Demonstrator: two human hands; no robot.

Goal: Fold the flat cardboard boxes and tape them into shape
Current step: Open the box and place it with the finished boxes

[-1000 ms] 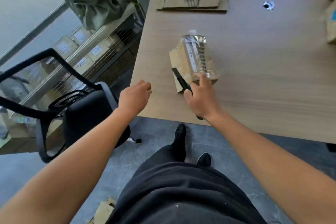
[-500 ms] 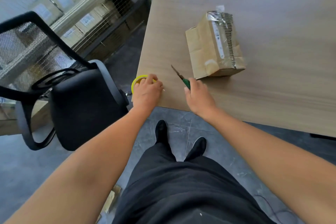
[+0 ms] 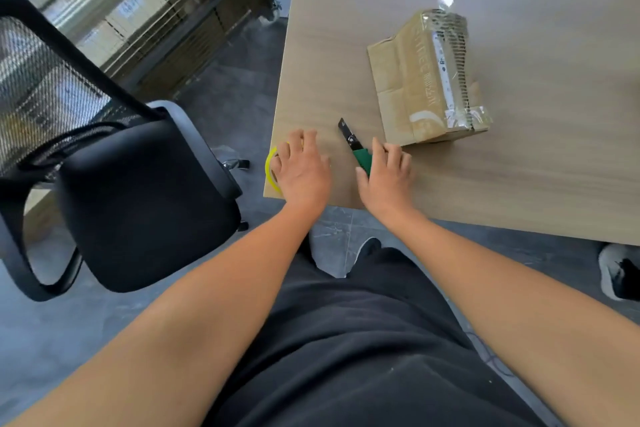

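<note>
While the small brown cardboard box (image 3: 415, 87), folded up and wrapped in clear tape, sits on the light wood bench (image 3: 519, 166) just beyond the right hand (image 3: 386, 177), I've got both hands down at the near-left corner. The left hand (image 3: 303, 173) lies flat and released, fingers spread, resting on the yellow roll of tape (image 3: 269, 166) right at the bench edge. The green-handled utility knife (image 3: 356, 149) runs in between the right thumb and forefinger, blade end pointing away, and I can't tell whether it's gripped or let go.
</note>
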